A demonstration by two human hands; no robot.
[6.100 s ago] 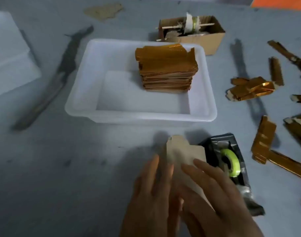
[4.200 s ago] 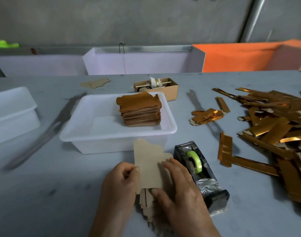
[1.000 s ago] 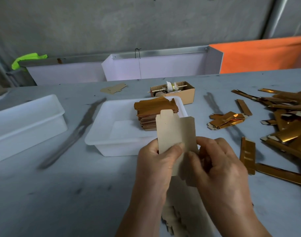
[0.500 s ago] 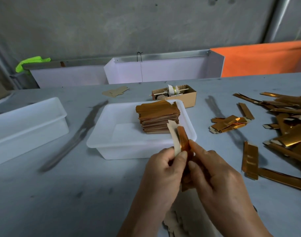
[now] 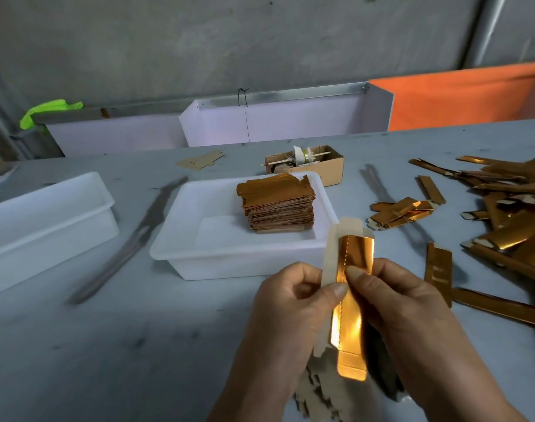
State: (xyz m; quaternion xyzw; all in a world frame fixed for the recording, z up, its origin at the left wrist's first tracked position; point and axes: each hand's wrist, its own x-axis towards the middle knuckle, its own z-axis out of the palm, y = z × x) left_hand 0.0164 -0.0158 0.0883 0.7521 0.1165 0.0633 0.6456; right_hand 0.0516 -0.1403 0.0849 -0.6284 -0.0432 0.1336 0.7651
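Observation:
I hold a small flat carton blank [image 5: 351, 300] upright above the table, gold foil on one face and plain brown card on the other, with a gold panel folded over toward me. My left hand [image 5: 293, 312] pinches its left edge with the thumb on top. My right hand [image 5: 412, 312] pinches its right side, thumb pressed on the gold panel. Under my hands lies a pile of brown blanks [image 5: 324, 394], partly hidden. A stack of gold blanks [image 5: 278, 205] sits inside the white tray [image 5: 175, 242].
A second white tub [image 5: 47, 214] stands at the left. A small cardboard box [image 5: 321, 169] with a spool sits behind the tray. Several folded gold pieces [image 5: 509, 214] lie scattered on the right. Dark streaks mark the grey table [image 5: 108, 345].
The blank went from lying flat under my hands to being lifted upright. In the last second it was folded, turning its gold face toward me.

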